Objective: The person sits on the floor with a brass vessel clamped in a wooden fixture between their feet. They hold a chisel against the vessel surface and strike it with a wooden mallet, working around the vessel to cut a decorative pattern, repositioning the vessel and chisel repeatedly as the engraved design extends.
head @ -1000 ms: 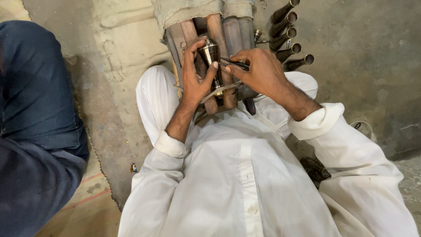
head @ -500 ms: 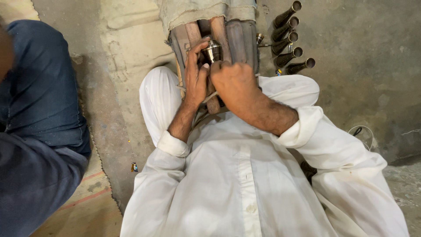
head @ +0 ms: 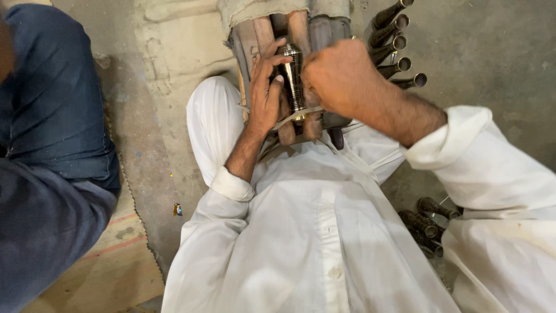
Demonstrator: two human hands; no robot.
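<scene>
My left hand (head: 267, 93) holds a dark ribbed metal piece (head: 293, 78) that stands upright before me. The fingers (head: 277, 61) wrap over its left side and the thumb lies against its middle, so this grip is closed around the piece. Near the lower end of my hold I see a brass-coloured ring on the piece, and a pale cord (head: 298, 113) crosses just there, touching it.

My right hand (head: 341, 75) is just to the right of the piece, curled into a loose fist, with the knuckles turned up toward me. It is a little blurred — I cannot tell if it holds anything or if it touches the piece, because the back of the hand hides the fingertips.

Behind my grip, the piece rests against a worn wooden frame (head: 255, 40) of upright slats, and a grey cloth (head: 278, 8) covers the top of this frame. Further right from my right hand, a bundle of dark metal tubes (head: 397, 43) lies on the concrete floor (head: 492, 52), with the open ends pointing up and to the right. More tubes of this kind (head: 425, 223) lie low on the right, beside my white sleeve (head: 492, 168).

Well apart from my left hand, at the left edge, another person sits in dark blue trousers (head: 52, 110) — only the legs are in view.
</scene>
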